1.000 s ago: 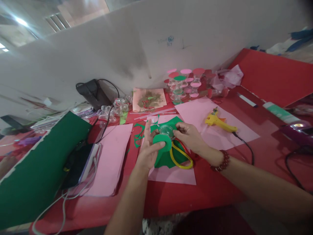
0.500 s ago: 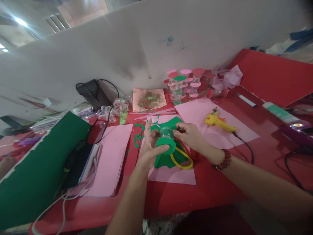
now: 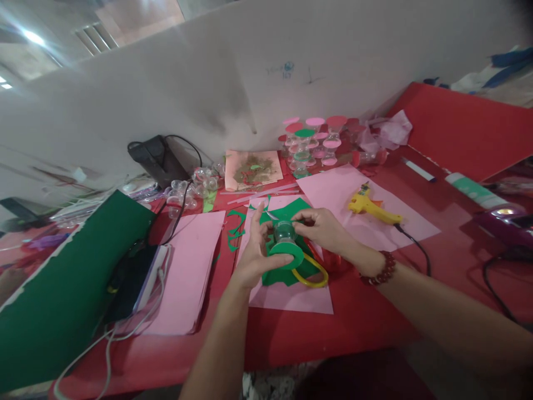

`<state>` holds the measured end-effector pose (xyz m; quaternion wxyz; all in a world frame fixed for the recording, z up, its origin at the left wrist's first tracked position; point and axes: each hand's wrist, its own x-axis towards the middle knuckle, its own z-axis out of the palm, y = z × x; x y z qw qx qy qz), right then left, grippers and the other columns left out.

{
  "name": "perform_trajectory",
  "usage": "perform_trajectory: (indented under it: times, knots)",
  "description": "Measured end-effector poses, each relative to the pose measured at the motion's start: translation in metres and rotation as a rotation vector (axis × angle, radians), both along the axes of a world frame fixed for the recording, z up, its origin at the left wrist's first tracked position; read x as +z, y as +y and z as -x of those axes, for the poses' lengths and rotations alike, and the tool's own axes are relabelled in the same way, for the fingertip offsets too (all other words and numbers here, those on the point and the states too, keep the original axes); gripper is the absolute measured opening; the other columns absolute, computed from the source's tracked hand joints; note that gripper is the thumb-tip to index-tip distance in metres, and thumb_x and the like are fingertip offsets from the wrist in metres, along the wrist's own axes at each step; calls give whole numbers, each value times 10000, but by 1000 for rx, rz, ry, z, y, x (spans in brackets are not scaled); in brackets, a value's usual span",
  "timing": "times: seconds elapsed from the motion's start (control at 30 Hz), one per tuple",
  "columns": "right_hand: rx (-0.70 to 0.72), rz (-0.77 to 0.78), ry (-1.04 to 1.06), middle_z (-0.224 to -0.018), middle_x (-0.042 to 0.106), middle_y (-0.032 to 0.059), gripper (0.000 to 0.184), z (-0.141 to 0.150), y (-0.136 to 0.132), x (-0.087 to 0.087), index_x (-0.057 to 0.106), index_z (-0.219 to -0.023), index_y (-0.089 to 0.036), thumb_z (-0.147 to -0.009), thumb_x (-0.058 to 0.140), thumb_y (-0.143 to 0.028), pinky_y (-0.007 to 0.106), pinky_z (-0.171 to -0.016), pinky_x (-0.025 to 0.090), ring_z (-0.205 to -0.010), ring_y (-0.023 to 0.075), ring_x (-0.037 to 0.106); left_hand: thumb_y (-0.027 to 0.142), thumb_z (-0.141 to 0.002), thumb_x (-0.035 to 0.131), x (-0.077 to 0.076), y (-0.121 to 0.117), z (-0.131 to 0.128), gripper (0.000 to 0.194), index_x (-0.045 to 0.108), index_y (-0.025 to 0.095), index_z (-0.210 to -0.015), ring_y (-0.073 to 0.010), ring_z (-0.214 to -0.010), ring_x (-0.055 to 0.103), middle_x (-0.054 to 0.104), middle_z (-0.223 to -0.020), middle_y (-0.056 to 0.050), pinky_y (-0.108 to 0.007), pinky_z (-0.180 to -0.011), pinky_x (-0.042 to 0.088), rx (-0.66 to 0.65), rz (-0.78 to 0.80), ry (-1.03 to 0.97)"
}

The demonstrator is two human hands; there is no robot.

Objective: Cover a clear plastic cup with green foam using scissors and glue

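My left hand (image 3: 255, 256) is closed around a clear, hourglass-shaped plastic piece (image 3: 285, 232), its thumb lying on the green disc (image 3: 287, 255) at the near end. At the piece's far rim, the fingertips of my right hand (image 3: 318, 225) are pinched together and touch it. Below lies a cut green sheet (image 3: 272, 278) on pink paper (image 3: 308, 303). A yellow loop handle (image 3: 314, 278), seemingly of scissors, shows beside the disc, with a red part next to it. Green paper scraps (image 3: 236, 230) lie left of my left hand.
A yellow glue gun (image 3: 372, 210) rests on pink paper at right. Similar clear pieces with coloured discs (image 3: 306, 145) are stacked at the back. Pink sheets (image 3: 191, 272), a leaning green board (image 3: 70, 294), and cables are at left. A marker (image 3: 420, 170) lies at right.
The plastic piece has tilted, and its green disc has shifted slightly right and down. Both hands keep their hold on the piece.
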<state>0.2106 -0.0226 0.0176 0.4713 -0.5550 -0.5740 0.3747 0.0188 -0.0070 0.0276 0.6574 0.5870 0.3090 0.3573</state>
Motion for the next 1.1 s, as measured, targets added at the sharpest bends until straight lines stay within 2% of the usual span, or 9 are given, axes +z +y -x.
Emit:
perform_trajectory:
  times: [0.17, 0.4, 0.87, 1.0, 1.1]
  knots:
    - [-25, -51, -31, -645, 647, -13, 131, 0, -1, 0, 674, -726, -190, -705, 574, -271, 246, -560, 398, -591, 121, 523, 224, -594, 867, 3, -1, 0, 1226, 127, 414, -1552, -196, -1061, 528, 539, -1149, -18, -326, -920, 409, -10, 16, -13]
    - [-23, -38, -87, -650, 667, -9, 138, 1, -2, 1, 686, -718, -186, -718, 571, -263, 242, -557, 392, -584, 118, 528, 226, -609, 857, 2, -1, 1, 1243, 83, 427, -1561, -193, -1041, 548, 526, -1175, -34, -307, -868, 439, -34, 23, -2]
    - [21, -52, -160, -637, 641, -17, 129, -1, -2, 1, 671, -699, -192, -750, 569, -251, 246, -559, 368, -572, 112, 507, 201, -604, 866, 1, -1, 2, 1262, 72, 432, -1558, -166, -982, 539, 522, -1085, -5, -283, -829, 425, -68, 58, 1]
    - [17, -59, -72, -682, 638, -6, 180, 1, -1, -2, 662, -758, -193, -818, 562, -331, 254, -577, 391, -610, 122, 517, 168, -571, 866, 2, 0, 0, 1257, 125, 438, -1550, -178, -1030, 534, 520, -1104, -6, -276, -827, 438, 20, 80, -53]
    - [6, -57, -7, -665, 575, -15, 239, 4, -2, -4, 613, -763, -197, -860, 544, -405, 255, -570, 391, -617, 125, 493, 152, -565, 849, 4, -1, -2, 1219, 173, 434, -1540, -173, -1012, 539, 523, -1094, -6, -262, -803, 454, 80, 133, -109]
